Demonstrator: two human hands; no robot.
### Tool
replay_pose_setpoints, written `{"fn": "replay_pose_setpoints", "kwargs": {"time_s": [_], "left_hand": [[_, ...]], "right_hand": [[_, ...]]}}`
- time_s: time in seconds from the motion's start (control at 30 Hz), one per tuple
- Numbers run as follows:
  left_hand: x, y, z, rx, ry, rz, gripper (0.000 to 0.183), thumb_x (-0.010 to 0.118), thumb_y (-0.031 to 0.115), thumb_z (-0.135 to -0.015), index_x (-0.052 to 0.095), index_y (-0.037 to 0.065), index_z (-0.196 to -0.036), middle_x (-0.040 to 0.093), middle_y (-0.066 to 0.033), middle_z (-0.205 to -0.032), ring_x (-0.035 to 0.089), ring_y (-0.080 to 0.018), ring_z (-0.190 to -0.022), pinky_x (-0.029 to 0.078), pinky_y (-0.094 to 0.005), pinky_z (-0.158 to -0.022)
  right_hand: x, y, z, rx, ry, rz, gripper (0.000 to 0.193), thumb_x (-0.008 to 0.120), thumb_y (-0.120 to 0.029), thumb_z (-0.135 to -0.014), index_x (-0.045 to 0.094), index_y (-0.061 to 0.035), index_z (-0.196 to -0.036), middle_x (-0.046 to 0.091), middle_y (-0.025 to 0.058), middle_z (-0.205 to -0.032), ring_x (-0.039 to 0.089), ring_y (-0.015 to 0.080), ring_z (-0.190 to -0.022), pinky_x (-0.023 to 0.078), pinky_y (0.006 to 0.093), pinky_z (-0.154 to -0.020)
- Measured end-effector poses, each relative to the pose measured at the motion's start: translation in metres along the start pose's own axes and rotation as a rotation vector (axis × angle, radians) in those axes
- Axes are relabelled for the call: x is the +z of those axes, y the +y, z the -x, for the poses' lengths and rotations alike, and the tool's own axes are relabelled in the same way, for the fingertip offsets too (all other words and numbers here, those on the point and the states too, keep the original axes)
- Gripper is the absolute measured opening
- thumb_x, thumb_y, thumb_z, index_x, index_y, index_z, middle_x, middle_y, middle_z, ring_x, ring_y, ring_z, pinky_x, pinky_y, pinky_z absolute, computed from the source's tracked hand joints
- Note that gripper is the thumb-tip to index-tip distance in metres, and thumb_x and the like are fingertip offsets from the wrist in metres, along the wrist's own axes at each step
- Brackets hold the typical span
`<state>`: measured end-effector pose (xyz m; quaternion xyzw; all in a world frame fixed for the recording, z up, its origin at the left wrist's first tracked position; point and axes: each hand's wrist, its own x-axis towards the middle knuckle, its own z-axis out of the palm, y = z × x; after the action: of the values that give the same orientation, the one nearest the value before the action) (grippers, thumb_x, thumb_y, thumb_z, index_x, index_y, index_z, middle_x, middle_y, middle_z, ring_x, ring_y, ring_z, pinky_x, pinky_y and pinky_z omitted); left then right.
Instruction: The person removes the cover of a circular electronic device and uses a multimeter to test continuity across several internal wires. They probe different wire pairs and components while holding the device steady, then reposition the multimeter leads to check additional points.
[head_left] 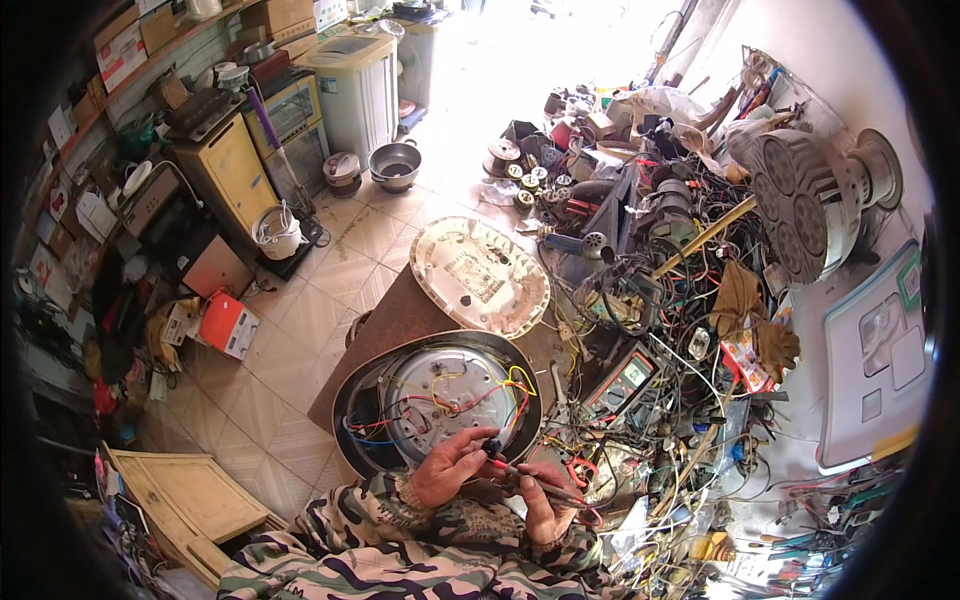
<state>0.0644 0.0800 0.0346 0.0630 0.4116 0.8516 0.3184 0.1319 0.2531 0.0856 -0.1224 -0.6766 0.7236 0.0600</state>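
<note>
One opened round appliance [437, 398] is seen upside down at the near left edge of a crowded brown surface [400, 315], its dark rim ringing a silver metal plate crossed by red, yellow and blue wires. One cream-coloured base cover [481, 275], taken off, lies just beyond it toward the far edge. Two hands are shown at the near rim of the appliance, both in camouflage sleeves that enter from the lower edge. The left hand [450, 465] is curled, its fingers pinched around the tip of one red test probe [497, 464]. The right hand [545, 497] is closed around a second, dark probe [540, 484] that lies slantwise across it; where that tip ends cannot be made out. One digital multimeter [622, 382] with a lit display rests just to the right of the appliance, half buried in tangled wires [680, 300] too many to count. One large round lamp with several lens clusters [810, 195] stands at the far right. On the tiled floor [340, 270] to the left, one metal bowl [395, 165] and one white bucket [277, 233] are seen; the shelves beyond are blurred and bent by the lens.
</note>
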Motion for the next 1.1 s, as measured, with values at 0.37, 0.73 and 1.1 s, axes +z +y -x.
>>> {"fn": "replay_pose_setpoints", "kwargs": {"time_s": [0.37, 0.73, 1.1], "left_hand": [[-0.008, -0.004, 0.002, 0.049, 0.145, -0.191, 0.045, 0.066, 0.003, -0.094, 0.05, 0.001, -0.136, 0.066, -0.0046, -0.107, 0.063, -0.009, -0.095, 0.051, -0.0231, -0.079], [-0.024, -0.017, 0.015, 0.019, 0.286, -0.196, 0.038, 0.067, 0.009, -0.095, 0.058, -0.003, -0.13, 0.067, -0.004, -0.108, 0.061, -0.0074, -0.097, 0.051, -0.0233, -0.084], [-0.031, -0.024, 0.034, 0.037, 0.468, -0.151, 0.038, 0.066, 0.02, -0.098, 0.059, -0.002, -0.128, 0.065, -0.0013, -0.091, 0.059, -0.0056, -0.073, 0.051, -0.022, -0.065]], "right_hand": [[0.006, -0.008, -0.003, 0.043, 0.035, 0.044, 0.022, 0.074, -0.006, -0.087, 0.06, -0.0028, -0.103, 0.066, 0.0073, -0.089, 0.064, 0.015, -0.075, 0.054, 0.0284, -0.07], [0.013, -0.007, -0.041, 0.14, -0.088, 0.099, 0.011, 0.065, -0.01, -0.095, 0.062, 0.0001, -0.097, 0.064, 0.0036, -0.081, 0.058, 0.008, -0.069, 0.047, 0.0232, -0.061], [0.047, -0.007, -0.07, 0.198, -0.316, 0.216, 0.02, 0.065, -0.004, -0.093, 0.065, 0.0037, -0.112, 0.068, 0.0073, -0.091, 0.063, 0.0096, -0.076, 0.051, 0.0225, -0.067]]}}
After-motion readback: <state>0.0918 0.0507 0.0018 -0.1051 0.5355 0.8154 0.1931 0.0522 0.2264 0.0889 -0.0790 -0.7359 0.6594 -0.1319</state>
